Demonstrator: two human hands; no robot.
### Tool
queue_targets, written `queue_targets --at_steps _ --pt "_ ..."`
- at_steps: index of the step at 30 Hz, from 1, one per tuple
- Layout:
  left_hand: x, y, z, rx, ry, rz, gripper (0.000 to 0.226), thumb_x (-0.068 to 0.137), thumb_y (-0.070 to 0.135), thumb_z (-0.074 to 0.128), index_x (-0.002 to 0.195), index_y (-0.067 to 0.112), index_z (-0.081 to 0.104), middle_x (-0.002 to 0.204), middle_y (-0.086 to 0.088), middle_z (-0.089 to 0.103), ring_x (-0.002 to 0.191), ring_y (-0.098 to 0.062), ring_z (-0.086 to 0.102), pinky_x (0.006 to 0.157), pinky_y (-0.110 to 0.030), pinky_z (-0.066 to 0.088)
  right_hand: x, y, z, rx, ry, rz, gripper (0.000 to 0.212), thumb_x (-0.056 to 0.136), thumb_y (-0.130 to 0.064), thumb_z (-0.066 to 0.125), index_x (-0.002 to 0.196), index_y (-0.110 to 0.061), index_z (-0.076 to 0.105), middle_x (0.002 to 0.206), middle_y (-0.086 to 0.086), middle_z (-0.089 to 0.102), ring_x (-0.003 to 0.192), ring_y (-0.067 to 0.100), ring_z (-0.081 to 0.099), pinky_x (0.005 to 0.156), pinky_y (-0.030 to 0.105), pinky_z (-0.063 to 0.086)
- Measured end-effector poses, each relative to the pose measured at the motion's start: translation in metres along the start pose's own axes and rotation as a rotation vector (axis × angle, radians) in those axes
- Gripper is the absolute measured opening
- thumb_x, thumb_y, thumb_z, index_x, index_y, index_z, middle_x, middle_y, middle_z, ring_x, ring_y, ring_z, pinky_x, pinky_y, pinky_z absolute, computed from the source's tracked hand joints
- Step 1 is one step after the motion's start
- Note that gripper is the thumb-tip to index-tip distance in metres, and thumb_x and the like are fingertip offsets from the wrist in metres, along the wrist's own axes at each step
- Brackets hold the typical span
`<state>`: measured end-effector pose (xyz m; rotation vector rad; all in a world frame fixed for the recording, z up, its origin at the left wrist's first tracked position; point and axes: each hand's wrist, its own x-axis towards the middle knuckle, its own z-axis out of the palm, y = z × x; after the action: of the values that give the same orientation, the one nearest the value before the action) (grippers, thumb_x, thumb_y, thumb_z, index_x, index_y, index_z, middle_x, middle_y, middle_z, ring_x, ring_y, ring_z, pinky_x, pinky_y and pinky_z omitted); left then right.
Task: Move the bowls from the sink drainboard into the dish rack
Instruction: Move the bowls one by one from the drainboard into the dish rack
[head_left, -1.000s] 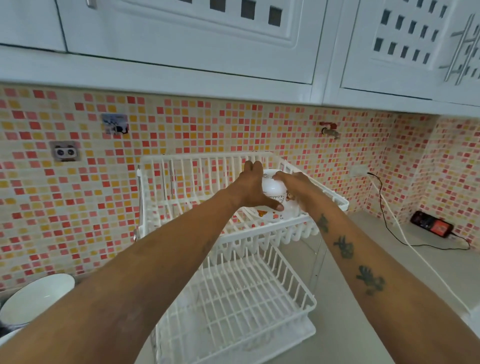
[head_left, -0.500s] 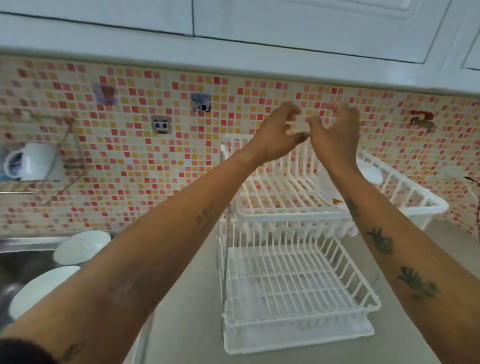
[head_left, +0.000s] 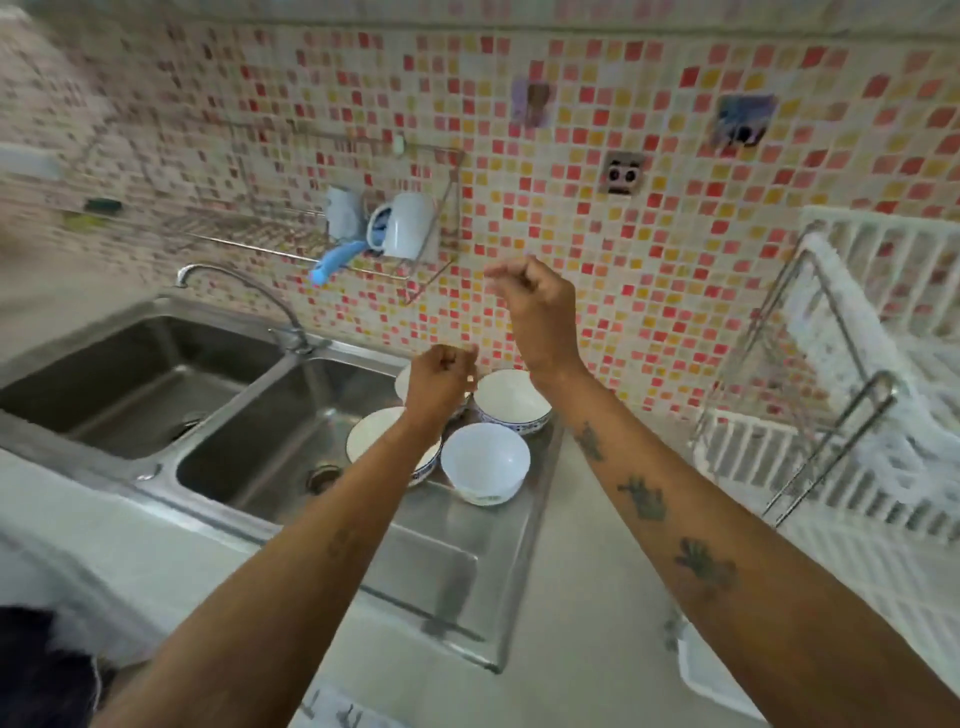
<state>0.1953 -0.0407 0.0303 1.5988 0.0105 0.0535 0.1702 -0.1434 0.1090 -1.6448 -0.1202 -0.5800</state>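
4 bowls cluster on the sink drainboard (head_left: 457, 551), including a plain white bowl (head_left: 485, 462) nearest the camera. Left hand (head_left: 439, 384), loosely curled and empty, hovers directly above them; right hand (head_left: 537, 306), half-open and empty, is higher. The dish rack (head_left: 852, 415) stands right.

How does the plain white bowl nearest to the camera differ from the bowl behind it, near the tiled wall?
The nearest bowl is plain white outside; the far bowl has a blue pattern band around its outside. The nearest bowl looks narrower and deeper, the far bowl wider. The nearest bowl is fully visible; the right hand's wrist overlaps the far bowl's rim. Both stand upright and empty on the drainboard, white inside.
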Motion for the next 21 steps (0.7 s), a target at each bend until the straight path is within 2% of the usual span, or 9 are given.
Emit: queue_targets --at_steps 3,5,8,10,14,17,19,20,21 --pt "0.006 -0.069 -0.016 -0.014 0.045 -0.264 0.034 0.094 0.038 0.057 0.073 0.011 0.058 0.074 -0.010 0.065 0.062 -0.021 0.059 0.062 -0.030 0.049 -0.001 0.066 0.014 -0.004 -0.071 0.279 0.011 0.089 -0.004 0.056 0.087 -0.003 0.067 0.092 0.003 0.067 0.079 0.007 0.060 0.062 0.008 0.048" --pt "0.014 -0.110 -0.018 0.022 0.080 -0.386 0.050 0.092 0.049 0.053 0.083 0.002 0.066 0.083 -0.016 0.067 0.066 -0.028 0.063 0.069 -0.037 0.055 -0.003 0.110 0.013 -0.031 -0.066 0.424 0.009 0.089 -0.010 0.058 0.089 -0.008 0.067 0.096 0.008 0.065 0.085 0.015 0.059 0.064 0.016 0.047" --pt "0.023 -0.166 -0.014 0.125 0.086 -0.566 0.077 0.085 0.061 0.047 0.118 -0.007 0.061 0.117 -0.031 0.064 0.109 -0.045 0.064 0.099 -0.055 0.049 -0.008 0.168 0.003 -0.140 -0.009 0.595 0.021 0.087 -0.014 0.061 0.104 -0.004 0.069 0.101 0.010 0.065 0.096 0.021 0.058 0.080 0.028 0.045" --pt "0.023 -0.187 -0.008 0.103 0.085 -0.610 0.077 0.082 0.057 0.049 0.125 -0.006 0.057 0.129 -0.033 0.057 0.121 -0.049 0.055 0.104 -0.061 0.042 -0.017 0.194 -0.003 -0.227 0.029 0.669 0.028 0.086 -0.015 0.062 0.111 -0.002 0.066 0.106 0.008 0.063 0.098 0.019 0.056 0.081 0.026 0.044" --pt "0.022 -0.193 0.002 0.082 0.051 -0.600 0.057 0.091 0.041 0.051 0.137 0.008 0.047 0.140 -0.026 0.050 0.127 -0.045 0.052 0.105 -0.059 0.042 -0.030 0.229 -0.005 -0.268 0.030 0.807 0.039 0.078 -0.022 0.067 0.108 0.002 0.065 0.097 0.009 0.061 0.087 0.021 0.055 0.056 0.022 0.039" --pt "0.023 -0.198 0.007 0.014 0.040 -0.624 0.055 0.092 0.039 0.052 0.140 0.014 0.043 0.140 -0.021 0.051 0.127 -0.040 0.052 0.105 -0.055 0.044 -0.034 0.281 -0.009 -0.284 0.041 0.894 0.077 0.052 -0.041 0.070 0.119 -0.005 0.059 0.114 0.013 0.064 0.096 0.025 0.061 0.070 0.029 0.049" --pt "0.021 -0.194 0.010 -0.051 0.045 -0.642 0.051 0.094 0.033 0.051 0.141 0.016 0.040 0.137 -0.017 0.054 0.114 -0.040 0.059 0.094 -0.053 0.053 -0.042 0.270 -0.004 -0.228 0.049 0.950 0.071 0.064 -0.033 0.071 0.128 -0.013 0.049 0.122 0.008 0.058 0.105 0.027 0.058 0.080 0.039 0.053" --pt "0.019 -0.188 0.011 -0.089 0.043 -0.665 0.048 0.096 0.031 0.048 0.141 0.018 0.039 0.132 -0.017 0.056 0.093 -0.039 0.065 0.073 -0.047 0.061 -0.047 0.258 0.001 -0.189 0.047 0.982 0.060 0.075 -0.022 0.066 0.131 -0.016 0.044 0.121 0.005 0.053 0.106 0.026 0.055 0.080 0.040 0.052" --pt "0.018 -0.185 0.011 -0.125 0.041 -0.699 0.045 0.097 0.029 0.046 0.140 0.021 0.037 0.128 -0.019 0.056 0.068 -0.033 0.060 0.051 -0.034 0.057 -0.050 0.252 0.003 -0.158 0.045 0.998 0.054 0.082 -0.012 0.059 0.132 -0.018 0.042 0.120 0.003 0.050 0.107 0.025 0.052 0.079 0.039 0.051"
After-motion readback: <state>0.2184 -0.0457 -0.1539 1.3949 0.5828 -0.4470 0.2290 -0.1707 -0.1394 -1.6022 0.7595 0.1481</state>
